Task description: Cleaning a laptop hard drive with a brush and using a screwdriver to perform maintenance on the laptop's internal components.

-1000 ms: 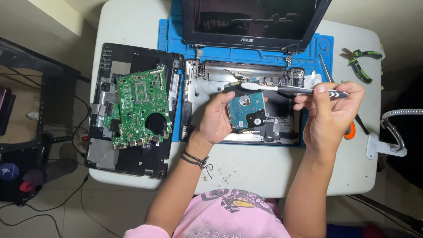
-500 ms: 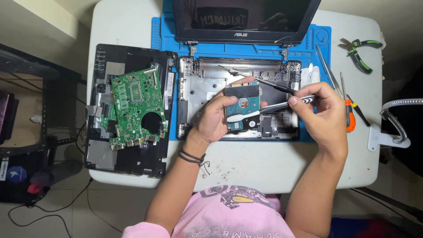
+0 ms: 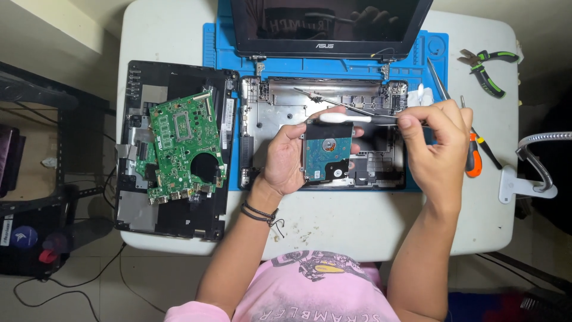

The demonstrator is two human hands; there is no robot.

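Note:
My left hand [image 3: 289, 156] grips a small hard drive [image 3: 325, 150] with its blue circuit board facing up, held over the opened laptop base [image 3: 271, 113]. My right hand [image 3: 438, 146] pinches a thin stick with a white tip [image 3: 342, 118], and that tip rests on the drive's top edge. A pair of metal tweezers [image 3: 325, 99] lies inside the base just above the drive.
A blue work mat [image 3: 215, 45] lies under the laptop; its dark screen [image 3: 330, 24] stands at the back. A green motherboard [image 3: 185, 146] rests on a black cover [image 3: 134, 209] at left. Pliers [image 3: 485, 65], an orange-handled screwdriver [image 3: 473, 161] and a clamp lamp [image 3: 530, 176] sit at right.
The drive has stayed in my left hand over the laptop base. My right hand has brought the white-tipped stick down onto the drive's top edge.

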